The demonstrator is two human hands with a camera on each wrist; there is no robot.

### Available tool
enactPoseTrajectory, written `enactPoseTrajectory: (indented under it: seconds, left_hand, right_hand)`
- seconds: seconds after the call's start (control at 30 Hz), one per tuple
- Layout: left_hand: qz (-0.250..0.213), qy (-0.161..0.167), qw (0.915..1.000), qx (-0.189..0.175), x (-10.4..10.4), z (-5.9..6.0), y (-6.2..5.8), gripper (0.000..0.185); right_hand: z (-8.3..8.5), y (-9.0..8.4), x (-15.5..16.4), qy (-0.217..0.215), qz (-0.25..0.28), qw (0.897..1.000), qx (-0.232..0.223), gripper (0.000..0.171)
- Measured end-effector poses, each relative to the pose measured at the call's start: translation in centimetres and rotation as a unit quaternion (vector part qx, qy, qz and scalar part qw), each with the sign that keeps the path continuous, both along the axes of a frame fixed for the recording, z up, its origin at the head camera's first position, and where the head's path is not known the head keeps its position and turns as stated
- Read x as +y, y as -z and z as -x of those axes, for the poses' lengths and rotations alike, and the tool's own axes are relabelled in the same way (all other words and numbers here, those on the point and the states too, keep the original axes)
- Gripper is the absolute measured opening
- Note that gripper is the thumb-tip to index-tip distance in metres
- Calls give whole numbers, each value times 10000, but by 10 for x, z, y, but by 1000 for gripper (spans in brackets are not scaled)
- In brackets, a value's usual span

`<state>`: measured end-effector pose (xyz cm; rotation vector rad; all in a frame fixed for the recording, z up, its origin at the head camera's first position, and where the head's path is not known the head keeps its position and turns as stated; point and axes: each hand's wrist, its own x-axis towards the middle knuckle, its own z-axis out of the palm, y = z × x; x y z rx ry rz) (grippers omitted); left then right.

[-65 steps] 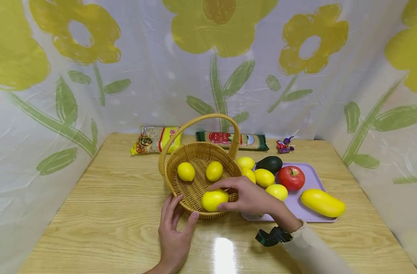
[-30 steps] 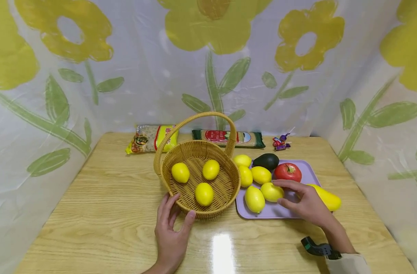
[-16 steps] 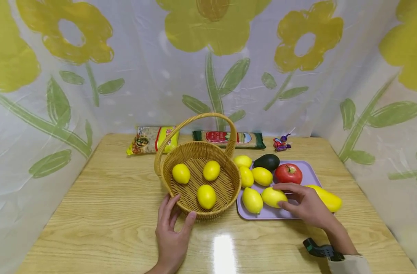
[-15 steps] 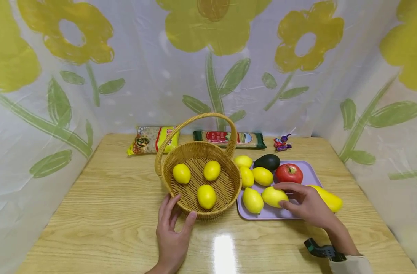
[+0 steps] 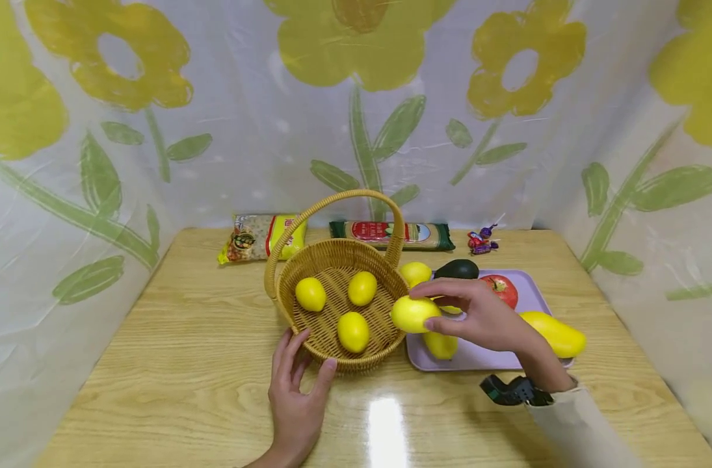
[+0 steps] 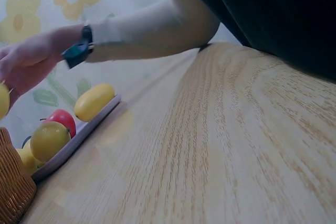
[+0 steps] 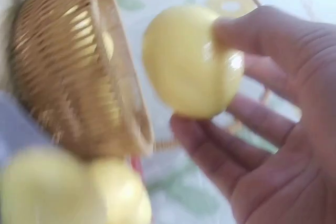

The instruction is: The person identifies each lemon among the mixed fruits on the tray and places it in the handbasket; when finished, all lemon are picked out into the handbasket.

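Overhead, right hand (image 5: pixel 478 318) pinches a lemon (image 5: pixel 414 314) between thumb and fingertips, held in the air right at the right rim of the wicker basket (image 5: pixel 385 257). Wrist view confirms: fingers curled round the fruit, basket wall just beside it. Left hand (image 5: pixel 297 400) lies flat on the table (image 5: pixel 174 364), fingers spread and relaxed, fingertips and thumb touching the basket's near wall; it grips nothing.

Inside the basket: three lemons (image 5: pixel 354 331), apart from one another. Purple tray (image 5: pixel 531 294) just right of the basket, touching or nearly so, carrying more lemons (image 5: pixel 440 344), an avocado (image 5: pixel 458 268), a tomato (image 5: pixel 504 288) and a long yellow fruit (image 5: pixel 553 333) at its right edge.

Writing: yellow-and-red packet (image 5: pixel 262 235) and green-and-red packet (image 5: pixel 391 234) along the back edge both printed, text too small to read. Wrapped sweets (image 5: pixel 481 240) beside them.

Open room: bare tabletop left of the basket and along the near edge. Flowered sheeting (image 5: pixel 356 110) closes in the back and both sides.
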<state>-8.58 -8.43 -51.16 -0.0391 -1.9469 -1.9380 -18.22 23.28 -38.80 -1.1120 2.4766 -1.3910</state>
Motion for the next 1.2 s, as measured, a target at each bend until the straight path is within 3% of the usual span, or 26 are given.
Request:
enactPoseTrajectory:
  seconds: [0.2,0.33,0.43,0.53,0.67,0.87,1.03,1.2]
  left_hand:
    - [5,-53,10000,10,1,-1,0,64]
    - [30,-91,10000,12,1,-1,0,64]
    - [43,-112,9999,24,2,-1,-1,63]
    - [50,-122,9999,36,2,-1,-1,63]
    - [68,-110,9999,68,2,0,-1,63]
    - [84,-122,9999,31,3,0,-1,63]
    - [115,-104,9999,36,2,-1,-2,62]
    - [101,-103,9999,14,1,-1,-2,62]
  right_hand:
    - [15,-4,-45,-381,-1165,9918,373,37]
    - [16,0,-70,-606,-1513,9857,429,36]
    - [13,5,-85,-819,-1519,9849,126,37]
    - [8,9,-92,-944,-1226,9875,-291,40]
    - [4,14,-84,-1022,-357,9907,-825,44]
    - [0,28,-40,-1089,1267,9725,-1624,44]
    - [-9,44,12,-804,1938,9620,-1748,44]
    - [-21,54,54,-277,2025,9654,-1619,42]
